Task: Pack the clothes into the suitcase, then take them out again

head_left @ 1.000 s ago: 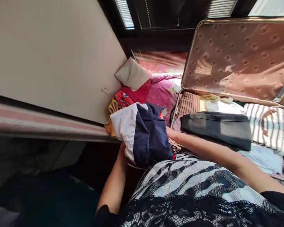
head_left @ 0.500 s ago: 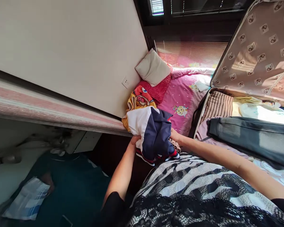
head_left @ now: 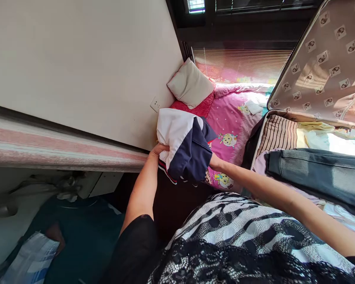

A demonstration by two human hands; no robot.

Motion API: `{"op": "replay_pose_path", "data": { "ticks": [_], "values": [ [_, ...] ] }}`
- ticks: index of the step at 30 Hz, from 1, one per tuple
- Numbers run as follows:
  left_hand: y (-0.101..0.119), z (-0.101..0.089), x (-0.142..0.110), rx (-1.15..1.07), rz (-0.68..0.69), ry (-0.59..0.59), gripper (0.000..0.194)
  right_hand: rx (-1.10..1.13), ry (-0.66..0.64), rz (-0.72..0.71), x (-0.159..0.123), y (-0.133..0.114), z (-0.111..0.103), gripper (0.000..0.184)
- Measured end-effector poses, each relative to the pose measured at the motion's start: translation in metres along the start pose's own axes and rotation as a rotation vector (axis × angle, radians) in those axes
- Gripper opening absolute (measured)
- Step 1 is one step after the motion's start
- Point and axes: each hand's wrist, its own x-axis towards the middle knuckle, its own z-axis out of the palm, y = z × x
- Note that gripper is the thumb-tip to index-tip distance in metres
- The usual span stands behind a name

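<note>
A folded navy-and-white jacket with red-and-white striped trim hangs between my two hands, above the near end of the bed. My left hand closes round its white left side, with the thumb on top. At the navy right side, my right hand grips the edge, its fingertips hidden behind the cloth. Below the jacket a bit of leopard-print cloth peeks out beside the pink bedsheet. The orange cartoon cloth seen earlier is now covered by the jacket.
An open suitcase stands at the right, holding dark grey trousers and other folded clothes. A beige pillow leans by the wall socket. A pink-striped ledge runs along the left, with teal fabric below it.
Both hands have carried the jacket away from my body, up and slightly left in view, over the orange cloth. More of the pink sheet with its cartoon print shows near my right forearm.
</note>
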Motion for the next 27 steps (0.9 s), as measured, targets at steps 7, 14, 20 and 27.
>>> {"op": "replay_pose_path", "data": {
  "ticks": [7, 14, 20, 27],
  "values": [
    [-0.013, 0.015, 0.025, 0.460, -0.093, 0.475, 0.114, -0.081, 0.021, 0.143, -0.021, 0.010, -0.038, 0.054],
    [-0.053, 0.130, 0.046, 0.695, 0.011, 0.110, 0.101, -0.050, 0.193, 0.322, -0.107, 0.007, -0.088, 0.068],
    [-0.044, 0.130, 0.081, 0.631, -0.144, 0.033, 0.096, -0.169, 0.447, 0.186, -0.196, -0.034, -0.148, 0.074],
    [-0.009, 0.187, 0.020, 0.544, 0.056, 0.379, 0.062, -0.339, 1.104, 0.035, -0.277, -0.015, -0.293, 0.057]
  ]
}}
